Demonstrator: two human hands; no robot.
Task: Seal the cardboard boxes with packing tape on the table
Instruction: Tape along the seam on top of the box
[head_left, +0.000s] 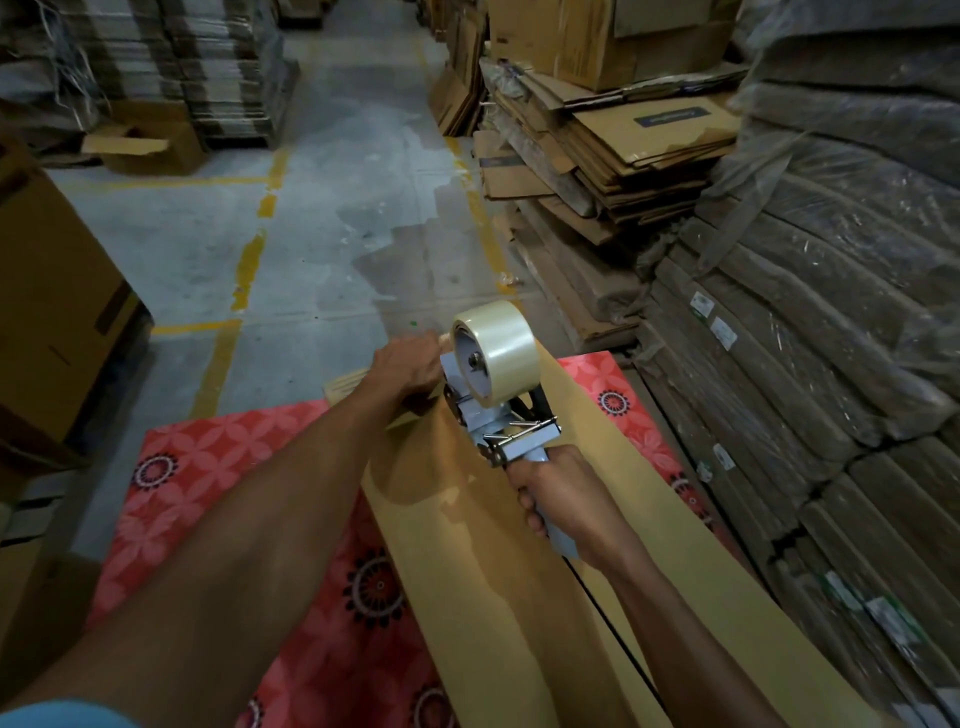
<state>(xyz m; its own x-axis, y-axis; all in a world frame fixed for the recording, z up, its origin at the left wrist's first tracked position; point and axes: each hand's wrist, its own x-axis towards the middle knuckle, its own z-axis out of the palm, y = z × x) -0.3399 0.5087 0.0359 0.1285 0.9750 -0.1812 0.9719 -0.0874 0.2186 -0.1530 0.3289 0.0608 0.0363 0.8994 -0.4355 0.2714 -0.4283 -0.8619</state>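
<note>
- Just ahead of our right hand (566, 499), whose fingers wrap tightly round the handle, the tape dispenser (498, 421) seems to rest on the cardboard box (467, 561) near its far end.
- Our left hand (408, 364) lies just beside the tape roll (493, 351), fingers curled over the box's far edge, pinning it to the table (208, 467).
- We should brace that edge firmly and draw the dispenser toward us along the seam (613, 623), the dark line behind our right knuckles.
- We judge that steady downward pressure and a straight wrist matter most; any drift would take the tape off the seam.
</note>
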